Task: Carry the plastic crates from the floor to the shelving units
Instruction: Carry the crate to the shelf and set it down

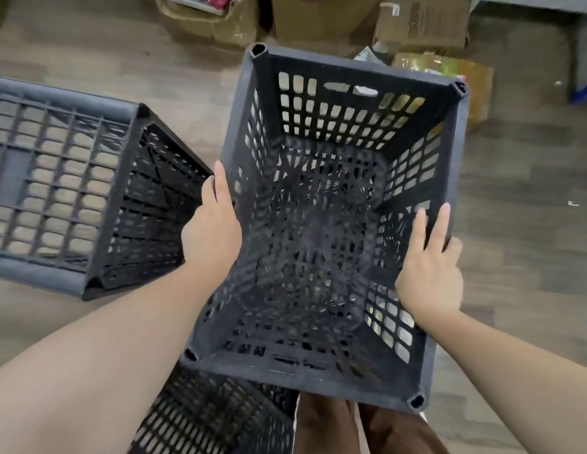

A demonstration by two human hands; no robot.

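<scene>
A dark grey slatted plastic crate (351,73) hangs upright in front of me, open side up and empty. My left hand (213,224) clasps its left rim, fingers curled over the outside. My right hand (429,273) presses on its right wall, fingers spread over the rim. A second crate (66,178) lies on its side on the floor to the left. Part of a third crate (213,417) shows below the held one, at the bottom edge.
Wood-pattern floor (515,208) all around. Several cardboard boxes (423,21) stand along the far edge, one open with coloured items. A yellowish packet (449,67) lies behind the held crate. My legs in brown trousers (351,430) show at the bottom.
</scene>
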